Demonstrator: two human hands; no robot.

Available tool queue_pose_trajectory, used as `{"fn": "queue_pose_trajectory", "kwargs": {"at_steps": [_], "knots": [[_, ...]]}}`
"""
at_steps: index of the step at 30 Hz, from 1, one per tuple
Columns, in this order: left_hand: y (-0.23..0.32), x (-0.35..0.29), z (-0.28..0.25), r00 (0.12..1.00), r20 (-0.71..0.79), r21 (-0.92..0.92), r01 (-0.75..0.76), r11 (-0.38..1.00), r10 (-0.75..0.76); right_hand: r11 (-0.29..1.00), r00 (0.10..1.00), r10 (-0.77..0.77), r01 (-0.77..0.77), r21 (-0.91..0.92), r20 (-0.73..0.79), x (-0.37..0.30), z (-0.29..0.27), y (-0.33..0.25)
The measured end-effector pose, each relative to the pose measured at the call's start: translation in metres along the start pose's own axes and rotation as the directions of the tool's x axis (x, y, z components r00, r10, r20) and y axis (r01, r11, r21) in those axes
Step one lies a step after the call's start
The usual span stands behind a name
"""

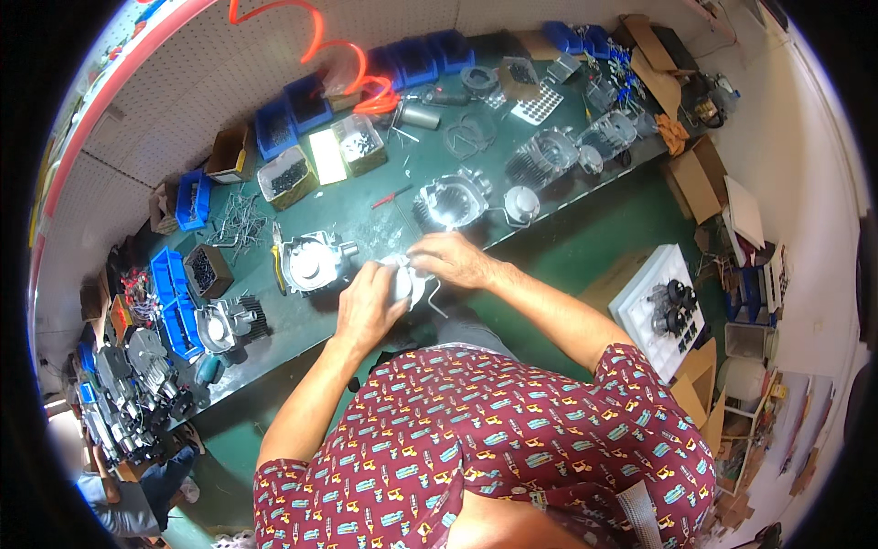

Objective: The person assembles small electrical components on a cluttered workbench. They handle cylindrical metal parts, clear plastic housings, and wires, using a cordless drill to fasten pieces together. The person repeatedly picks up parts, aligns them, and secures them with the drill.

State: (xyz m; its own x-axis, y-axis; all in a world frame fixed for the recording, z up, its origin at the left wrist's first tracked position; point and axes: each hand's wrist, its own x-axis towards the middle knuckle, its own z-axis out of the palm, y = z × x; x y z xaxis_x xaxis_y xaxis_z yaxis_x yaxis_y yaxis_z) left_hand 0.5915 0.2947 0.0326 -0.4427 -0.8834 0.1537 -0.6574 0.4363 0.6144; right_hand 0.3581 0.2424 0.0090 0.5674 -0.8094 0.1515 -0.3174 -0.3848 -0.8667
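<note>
Between my hands, at the bench's near edge, is a pale round part with a white wire hanging from it. My left hand grips its left side, fingers bent around the rim. My right hand pinches at its upper right edge; the fingertips are partly hidden. Just left of my hands stands an open metal housing with a white round piece inside. Yellow-handled pliers lie beside it. Beyond my right hand sit a finned metal housing and a round white part. A red-handled tool lies farther back.
Blue bins and boxes of screws line the back. An orange coiled hose hangs over the bench. More housings stand right; others pile up left. A white foam tray holds black parts. Another person is at lower left.
</note>
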Motion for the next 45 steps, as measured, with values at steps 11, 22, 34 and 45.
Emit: {"fn": "queue_pose_trajectory", "kwargs": {"at_steps": [11, 22, 34, 45], "knots": [[0.059, 0.043, -0.016, 0.955, -0.227, 0.135, 0.227, 0.964, -0.193, 0.994, 0.893, -0.104, 0.078, 0.076, 0.438, 0.087, -0.090, -0.012], [0.134, 0.109, 0.000, 0.874, -0.405, 0.261, 0.393, 0.882, -0.269, 0.891, 0.705, -0.452, 0.334, 0.307, 0.546, 0.123, -0.166, -0.005], [0.135, 0.127, -0.001, 0.876, -0.397, 0.177, 0.366, 0.913, -0.274, 0.916, 0.758, -0.388, 0.256, 0.309, 0.523, 0.123, -0.179, 0.012], [0.130, 0.127, 0.007, 0.859, -0.405, 0.104, 0.385, 0.917, -0.314, 0.942, 0.781, -0.318, 0.198, 0.269, 0.537, 0.124, -0.179, 0.009]]}}
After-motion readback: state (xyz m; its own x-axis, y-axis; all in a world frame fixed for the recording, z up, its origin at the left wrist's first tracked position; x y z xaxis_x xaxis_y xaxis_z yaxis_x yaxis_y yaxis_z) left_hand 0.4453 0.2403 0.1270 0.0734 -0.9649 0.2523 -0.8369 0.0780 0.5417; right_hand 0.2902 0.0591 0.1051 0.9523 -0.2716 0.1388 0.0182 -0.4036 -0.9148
